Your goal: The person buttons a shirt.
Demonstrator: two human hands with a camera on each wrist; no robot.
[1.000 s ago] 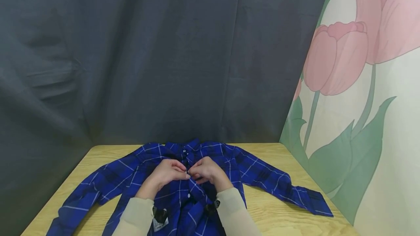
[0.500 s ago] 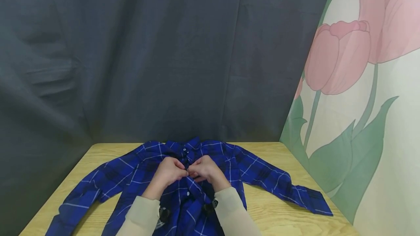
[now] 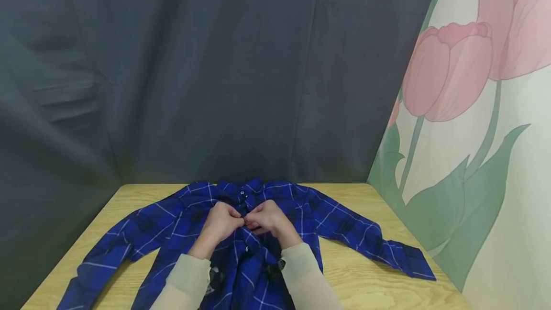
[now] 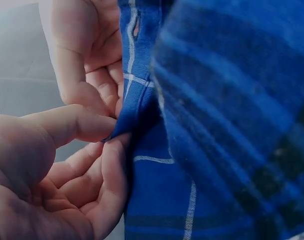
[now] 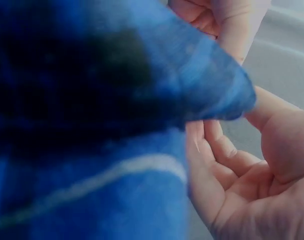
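Observation:
A blue plaid button-up shirt [image 3: 163, 226] lies with its collar at the far side and its sleeves spread. Over the front placket my left hand [image 3: 220, 225] and right hand [image 3: 271, 220] meet, fingertips almost together. In the left wrist view, the left thumb and index finger pinch the folded placket edge [image 4: 123, 122], with a buttonhole [image 4: 137, 26] above them. My right thumb and fingers hold the cloth from the other side, partly covered by a shirt flap [image 5: 216, 85] in the right wrist view. One white button [image 3: 247, 249] shows below the hands; the cloth between the fingertips is mostly hidden.
The shirt lies on a light wooden table [image 3: 357, 257]. Behind it hangs a dark grey curtain [image 3: 241, 80]. A wall with painted tulips [image 3: 447, 71] stands along the right. Small black wrist devices [image 3: 216, 277] are at both cuffs.
My left hand has turned inward and drawn its fingers tighter at the placket, its forearm shifting slightly right. The right hand keeps its hold. The head view has tilted slightly.

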